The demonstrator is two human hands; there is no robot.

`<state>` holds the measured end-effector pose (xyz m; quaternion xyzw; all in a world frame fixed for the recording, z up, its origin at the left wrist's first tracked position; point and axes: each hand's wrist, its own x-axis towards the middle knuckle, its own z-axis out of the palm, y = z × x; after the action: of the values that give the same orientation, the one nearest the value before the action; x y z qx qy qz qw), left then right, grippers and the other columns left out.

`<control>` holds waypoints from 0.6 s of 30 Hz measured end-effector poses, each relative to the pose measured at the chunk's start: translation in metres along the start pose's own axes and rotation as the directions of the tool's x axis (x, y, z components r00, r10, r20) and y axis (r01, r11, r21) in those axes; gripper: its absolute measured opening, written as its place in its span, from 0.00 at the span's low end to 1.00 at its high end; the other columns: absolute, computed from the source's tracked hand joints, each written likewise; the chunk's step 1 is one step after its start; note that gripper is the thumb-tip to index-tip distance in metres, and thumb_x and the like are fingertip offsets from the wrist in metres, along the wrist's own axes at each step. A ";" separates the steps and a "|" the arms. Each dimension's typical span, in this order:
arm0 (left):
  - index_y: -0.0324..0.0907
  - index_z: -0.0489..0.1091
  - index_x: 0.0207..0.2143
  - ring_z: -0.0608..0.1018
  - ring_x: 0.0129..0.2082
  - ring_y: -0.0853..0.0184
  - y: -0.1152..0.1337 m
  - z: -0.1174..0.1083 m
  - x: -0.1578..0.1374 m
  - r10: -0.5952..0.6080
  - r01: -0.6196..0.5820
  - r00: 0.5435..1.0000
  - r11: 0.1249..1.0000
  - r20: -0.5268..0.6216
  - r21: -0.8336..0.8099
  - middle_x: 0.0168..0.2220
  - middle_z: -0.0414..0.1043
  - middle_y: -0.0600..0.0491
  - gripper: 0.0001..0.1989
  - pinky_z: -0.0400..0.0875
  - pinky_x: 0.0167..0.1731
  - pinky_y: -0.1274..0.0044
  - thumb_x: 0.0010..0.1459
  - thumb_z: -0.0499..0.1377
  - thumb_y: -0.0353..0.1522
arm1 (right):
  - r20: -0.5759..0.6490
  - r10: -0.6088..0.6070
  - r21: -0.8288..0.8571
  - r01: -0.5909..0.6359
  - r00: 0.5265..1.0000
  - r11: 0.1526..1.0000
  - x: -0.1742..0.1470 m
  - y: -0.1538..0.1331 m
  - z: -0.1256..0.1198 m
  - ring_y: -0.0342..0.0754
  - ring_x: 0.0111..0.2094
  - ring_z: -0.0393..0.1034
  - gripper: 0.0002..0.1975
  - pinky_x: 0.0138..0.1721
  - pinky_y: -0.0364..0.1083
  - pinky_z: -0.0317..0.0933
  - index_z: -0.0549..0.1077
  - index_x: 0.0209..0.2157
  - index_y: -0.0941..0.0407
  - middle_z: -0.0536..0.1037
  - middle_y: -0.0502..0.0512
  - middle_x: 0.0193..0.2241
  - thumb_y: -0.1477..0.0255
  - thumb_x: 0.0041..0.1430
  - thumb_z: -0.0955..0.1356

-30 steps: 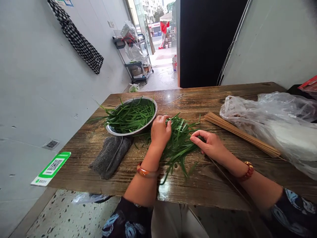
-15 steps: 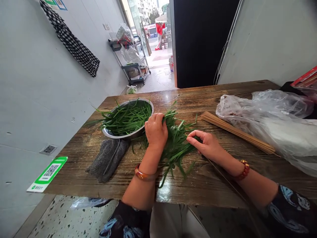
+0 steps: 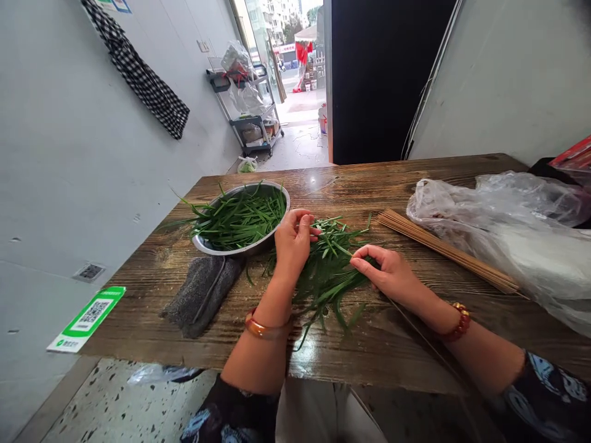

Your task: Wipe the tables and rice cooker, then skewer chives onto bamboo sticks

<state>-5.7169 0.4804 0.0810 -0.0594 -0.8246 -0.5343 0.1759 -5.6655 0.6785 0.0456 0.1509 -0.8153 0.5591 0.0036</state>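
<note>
A loose heap of garlic chives (image 3: 330, 277) lies on the wooden table between my hands. My left hand (image 3: 294, 237) is closed at the heap's upper left, fingers bent, with chives at its fingertips; exactly how many it grips is hidden. Thumb and forefinger of my right hand (image 3: 385, 267) pinch a thin bamboo skewer (image 3: 418, 329), whose long end runs back under the wrist toward me. A pale chive stem (image 3: 340, 248) stretches from near the left fingers to the right fingertips. The skewer's tip is too small to make out.
A metal bowl (image 3: 240, 251) full of chives stands at the left, with a dark grey cloth (image 3: 203, 298) before it. At the right lie a bundle of bamboo skewers (image 3: 447, 249) and clear plastic bags (image 3: 508, 215). A QR-code card (image 3: 87, 320) sits at the table's left edge.
My left hand has loosened from around the bunch and turned, its fingers lifting off the heap's top. The right hand keeps its pinch nearly in place. The view has shifted slightly.
</note>
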 end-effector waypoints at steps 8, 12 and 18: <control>0.40 0.72 0.45 0.76 0.47 0.60 -0.008 -0.001 0.000 0.155 -0.207 0.978 0.755 0.137 0.623 0.46 0.75 0.43 0.12 0.69 0.50 0.68 0.62 0.52 0.27 | 0.004 0.005 0.019 -0.005 1.000 1.000 -0.001 0.002 -0.001 0.42 0.18 0.63 0.12 0.21 0.42 0.56 0.72 0.30 0.54 0.72 0.48 0.21 0.60 0.59 0.66; 0.37 0.67 0.55 0.73 0.53 0.54 -0.010 0.001 -0.003 0.021 -0.189 0.973 0.638 0.229 0.747 0.53 0.72 0.39 0.21 0.67 0.53 0.65 0.60 0.57 0.32 | 0.011 0.013 0.025 -0.013 1.000 1.000 -0.001 0.002 -0.001 0.42 0.18 0.63 0.13 0.22 0.43 0.57 0.72 0.31 0.54 0.72 0.48 0.23 0.59 0.60 0.65; 0.38 0.72 0.49 0.75 0.46 0.56 -0.011 0.001 -0.002 -0.021 -0.173 0.970 0.638 0.242 0.750 0.44 0.74 0.43 0.17 0.69 0.49 0.68 0.56 0.60 0.31 | 0.011 0.020 -0.024 -0.020 1.000 1.000 -0.001 0.000 0.000 0.42 0.18 0.63 0.12 0.23 0.43 0.56 0.72 0.31 0.54 0.69 0.46 0.19 0.60 0.60 0.65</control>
<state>-5.7190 0.4767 0.0702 -0.0750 -0.9842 -0.1162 0.1109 -5.6649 0.6790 0.0455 0.1457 -0.8233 0.5486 -0.0047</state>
